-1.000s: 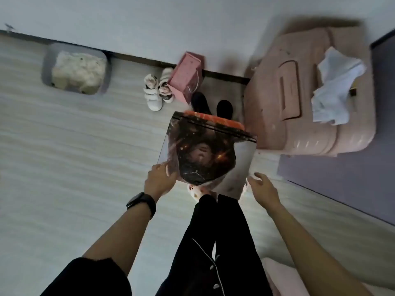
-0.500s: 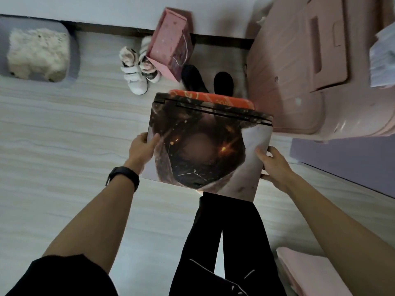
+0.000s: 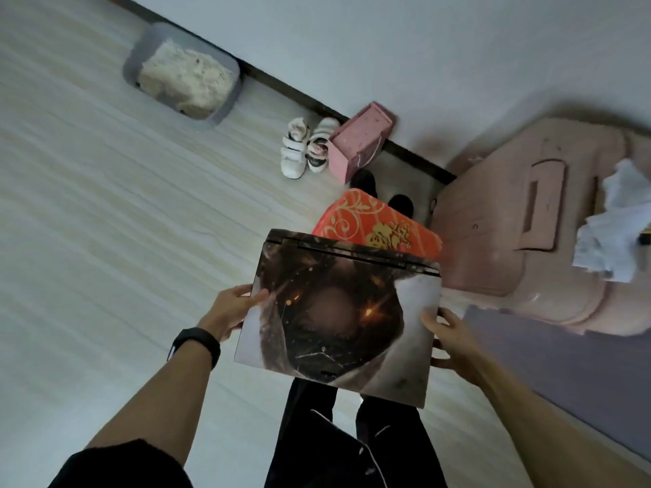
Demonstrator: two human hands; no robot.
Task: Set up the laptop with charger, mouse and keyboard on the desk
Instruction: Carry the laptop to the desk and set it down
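Observation:
A closed laptop (image 3: 338, 311) with a dark printed skin on its lid is held level above my legs in the head view. My left hand (image 3: 232, 308), with a black band on the wrist, grips its left edge, thumb on the lid. My right hand (image 3: 445, 334) grips its right edge, fingers curled under. No charger, mouse, keyboard or desk shows in view.
A red box with gold pattern (image 3: 377, 225) lies on the floor just beyond the laptop. A pink suitcase (image 3: 521, 237) with white cloth on it stands at right. Small white shoes (image 3: 304, 147), a pink bag (image 3: 359, 144) and a grey bin (image 3: 183, 73) line the wall.
My right hand closed onto the laptop's right edge and both hands lifted it closer to me, off the red box, which now shows. The camera view tilted.

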